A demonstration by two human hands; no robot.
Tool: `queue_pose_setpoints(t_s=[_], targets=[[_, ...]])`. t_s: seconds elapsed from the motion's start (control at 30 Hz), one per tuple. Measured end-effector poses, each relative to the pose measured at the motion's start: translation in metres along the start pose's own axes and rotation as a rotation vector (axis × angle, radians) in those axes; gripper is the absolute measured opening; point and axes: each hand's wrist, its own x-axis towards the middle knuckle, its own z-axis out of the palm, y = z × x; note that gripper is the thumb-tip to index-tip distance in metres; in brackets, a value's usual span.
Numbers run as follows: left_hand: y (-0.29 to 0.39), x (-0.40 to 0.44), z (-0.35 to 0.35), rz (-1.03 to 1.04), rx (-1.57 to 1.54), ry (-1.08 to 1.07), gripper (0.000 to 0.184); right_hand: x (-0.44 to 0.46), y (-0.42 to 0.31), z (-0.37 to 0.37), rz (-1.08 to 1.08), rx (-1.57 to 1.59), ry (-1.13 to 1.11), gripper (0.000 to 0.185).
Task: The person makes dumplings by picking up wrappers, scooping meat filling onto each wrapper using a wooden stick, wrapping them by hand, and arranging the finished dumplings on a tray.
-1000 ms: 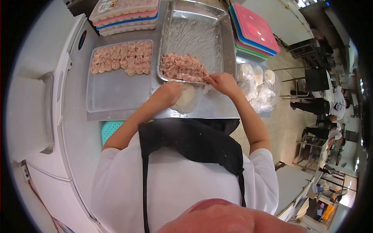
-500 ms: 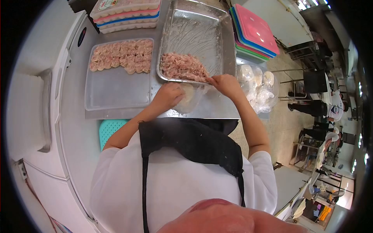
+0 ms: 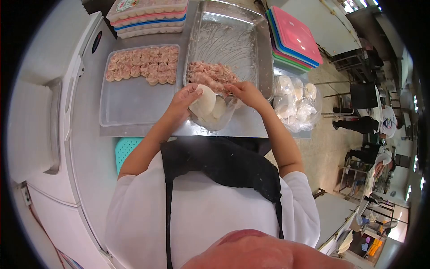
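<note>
My left hand [image 3: 182, 99] pinches the edge of a thin round dough wrapper [image 3: 204, 101], raised above an open plastic bag [image 3: 218, 120] that holds more wrappers. At the near edge of the metal tray [image 3: 264, 67], the fingers of my right hand [image 3: 246, 93] are pressed together by the minced meat [image 3: 208, 74]; what they hold, if anything, is too small to make out. To the left lies a clear plastic tray [image 3: 134, 105] with rows of filled dumplings [image 3: 142, 64] along its far part.
Closed dumpling boxes [image 3: 150, 20] are stacked at the back left. Coloured lids [image 3: 295, 36] are piled at the back right, with bagged wrappers [image 3: 295, 101] nearer. A turquoise basket [image 3: 125, 148] stands below the table's left edge. People [image 3: 385, 123] are far off at the right.
My left hand has risen from the bag and lifted a wrapper out. My right hand has shifted left along the metal tray's near edge, closer to the left hand.
</note>
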Motion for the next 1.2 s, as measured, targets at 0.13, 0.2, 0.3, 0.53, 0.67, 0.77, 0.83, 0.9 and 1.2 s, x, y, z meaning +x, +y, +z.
queue_pose_setpoints(t_s=[0.13, 0.2, 0.3, 0.53, 0.67, 0.77, 0.83, 0.9, 1.2], targets=[[0.014, 0.011, 0.008, -0.020, -0.467, 0.071, 0.037, -0.013, -0.012, -0.005, 0.127, 0.539, 0.172, 0.046], [0.015, 0.027, 0.011, 0.096, -0.496, 0.110, 0.037, -0.019, -0.024, -0.012, 0.118, 0.636, 0.219, 0.043], [0.025, 0.051, 0.018, 0.197, -0.277, 0.164, 0.039, -0.024, -0.036, -0.015, 0.048, 0.780, 0.235, 0.038], [0.061, 0.070, 0.042, 0.169, -0.867, 0.062, 0.062, -0.016, -0.024, 0.017, -0.219, 0.122, 0.455, 0.031], [0.037, 0.088, 0.008, 0.166, -0.857, 0.276, 0.071, -0.040, -0.042, -0.021, -0.146, -0.449, 0.311, 0.025], [0.050, 0.078, 0.023, 0.124, -0.858, 0.317, 0.073, -0.039, -0.048, -0.020, -0.209, -0.471, 0.378, 0.023], [0.066, 0.068, 0.038, 0.119, -0.800, 0.309, 0.074, -0.028, -0.043, -0.019, -0.250, -0.507, 0.280, 0.022], [0.064, 0.070, 0.031, 0.085, -0.798, 0.291, 0.070, -0.041, -0.062, -0.040, -0.138, -0.635, 0.246, 0.022], [0.067, 0.072, 0.013, 0.193, -0.788, 0.085, 0.050, -0.037, -0.061, -0.052, -0.354, -0.300, 0.397, 0.026]])
